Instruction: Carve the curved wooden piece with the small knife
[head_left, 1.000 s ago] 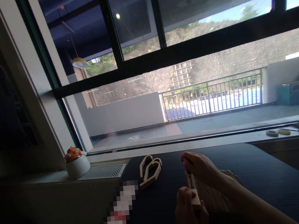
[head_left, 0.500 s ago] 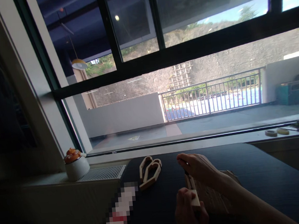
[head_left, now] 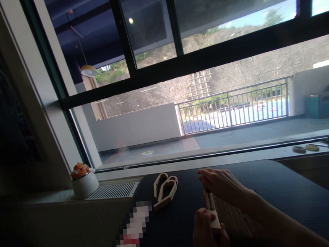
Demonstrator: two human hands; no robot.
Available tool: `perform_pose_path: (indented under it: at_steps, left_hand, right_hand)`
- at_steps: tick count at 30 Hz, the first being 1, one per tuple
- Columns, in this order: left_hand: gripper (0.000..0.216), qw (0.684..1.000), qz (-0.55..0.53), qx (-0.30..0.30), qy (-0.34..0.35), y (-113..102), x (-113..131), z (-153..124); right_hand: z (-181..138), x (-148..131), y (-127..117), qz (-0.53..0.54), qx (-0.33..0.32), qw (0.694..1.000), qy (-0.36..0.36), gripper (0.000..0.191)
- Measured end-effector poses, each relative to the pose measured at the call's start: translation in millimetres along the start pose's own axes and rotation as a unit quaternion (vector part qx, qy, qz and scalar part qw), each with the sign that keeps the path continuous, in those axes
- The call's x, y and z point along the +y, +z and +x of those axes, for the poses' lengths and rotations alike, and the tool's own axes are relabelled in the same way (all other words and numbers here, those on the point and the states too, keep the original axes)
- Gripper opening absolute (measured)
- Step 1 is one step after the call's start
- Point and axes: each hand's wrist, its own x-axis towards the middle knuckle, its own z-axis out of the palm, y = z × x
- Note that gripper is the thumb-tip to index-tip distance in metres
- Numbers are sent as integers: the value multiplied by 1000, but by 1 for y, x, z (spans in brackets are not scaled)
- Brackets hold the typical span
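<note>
My left hand (head_left: 209, 235) is closed round the near end of a pale wooden piece (head_left: 211, 211) at the bottom middle of the view. My right hand (head_left: 223, 185) pinches the far end of the same piece, fingers curled over its top. Both hands hover over a dark mat (head_left: 288, 193) on the table. Under my right wrist lies a flat woven or slatted board (head_left: 233, 219), partly hidden by my forearm. Two curved wooden frame parts (head_left: 164, 189) lie on the mat to the left of my hands.
A small white pot with an orange lid (head_left: 84, 180) stands on the vent grille (head_left: 112, 190) at the left. A blurred-out strip (head_left: 132, 230) lies near the mat's left edge. Tape rolls (head_left: 305, 148) rest on the window sill at right. A large window fills the background.
My hands and the wooden piece have stayed almost in place; my right hand shifted slightly. The view drifted a little.
</note>
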Motion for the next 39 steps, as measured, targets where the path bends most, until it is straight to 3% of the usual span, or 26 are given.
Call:
perform_pose_path:
  at_steps: [5,12,23,32,39]
  left_hand:
    - [17,1000,1,3,2,1,-2,-1]
    - [15,1000,-10,2,-1,3,-3,-2]
    - [15,1000,-14,-1,-13,3,-2,-2]
    - [18,1000,-5,3,-13,3,-2,-2]
    - [18,1000,-10,2,-5,2,-3,-2]
  right_hand:
    - [-6,8,4,26,-8,1000,-11,37]
    - [-1,5,1,8,-18,1000,9,23]
    - [-4,10,3,20,-36,999,10,25]
    - [0,-2,4,23,2,1000,-14,20]
    - [1,-4,11,28,0,1000,10,24]
